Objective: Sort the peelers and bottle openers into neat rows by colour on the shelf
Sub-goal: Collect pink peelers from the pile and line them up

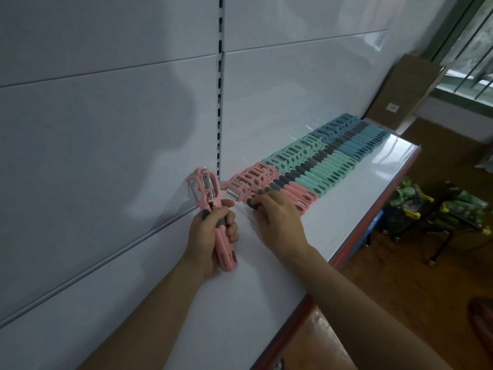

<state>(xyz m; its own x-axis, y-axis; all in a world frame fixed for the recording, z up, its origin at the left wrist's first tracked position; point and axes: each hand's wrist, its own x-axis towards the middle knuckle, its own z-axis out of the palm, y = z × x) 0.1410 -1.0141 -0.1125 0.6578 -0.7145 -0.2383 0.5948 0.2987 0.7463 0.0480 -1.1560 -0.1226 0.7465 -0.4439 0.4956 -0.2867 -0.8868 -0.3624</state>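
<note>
Upright in left fingers [231, 228]: pink peelers [223, 247]; right fingers [263, 201] rest on pink row [293, 190].

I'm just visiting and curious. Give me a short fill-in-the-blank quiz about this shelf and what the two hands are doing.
1. The left hand grips a bunch of plastic peelers coloured ____.
2. On the white shelf, the mint-green peelers lie between the pink row, which the right hand touches, and the ____ ones.
3. The grip bands on the handles are dark ____.

Missing words: pink; blue; grey.
</note>
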